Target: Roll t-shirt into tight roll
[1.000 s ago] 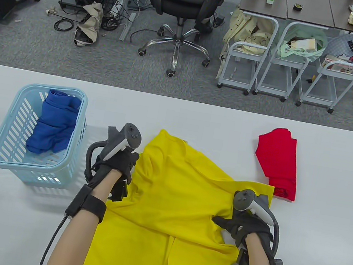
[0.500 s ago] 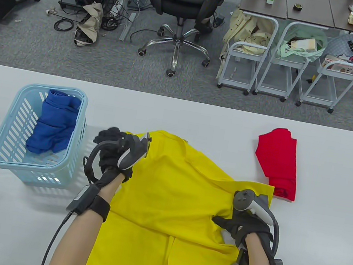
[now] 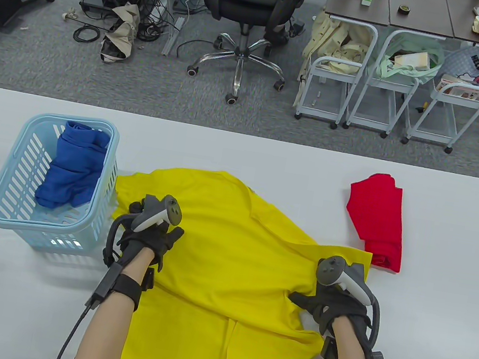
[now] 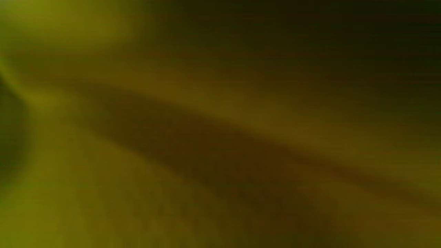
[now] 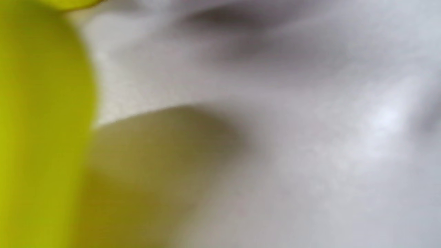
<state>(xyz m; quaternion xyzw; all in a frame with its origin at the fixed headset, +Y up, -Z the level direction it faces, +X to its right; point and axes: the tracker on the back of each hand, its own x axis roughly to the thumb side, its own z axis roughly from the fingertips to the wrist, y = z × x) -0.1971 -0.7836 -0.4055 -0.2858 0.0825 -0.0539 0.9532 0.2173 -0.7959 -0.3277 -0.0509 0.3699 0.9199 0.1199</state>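
A yellow t-shirt [image 3: 231, 260] lies spread and creased in the middle of the white table [image 3: 270, 157], its lower part running off the near edge. My left hand [image 3: 157, 239] rests palm down on the shirt's left part with fingers spread. The left wrist view shows only dim yellow cloth [image 4: 103, 193] close up. My right hand [image 3: 310, 306] grips the shirt's right side, thumb pointing left, and creases run toward it. The right wrist view shows blurred yellow cloth [image 5: 41, 120] beside bare table [image 5: 310, 155]; no fingers show there.
A light blue basket [image 3: 3, 206] holding a blue garment [image 3: 72, 171] stands at the left, right next to the shirt's left edge. A folded red shirt [image 3: 378, 219] lies at the right. Beyond the table's far edge stand an office chair and carts.
My left hand swung out to the left and came back onto the shirt. The shirt's left side now lies unfolded, reaching the basket. My right hand has not moved.
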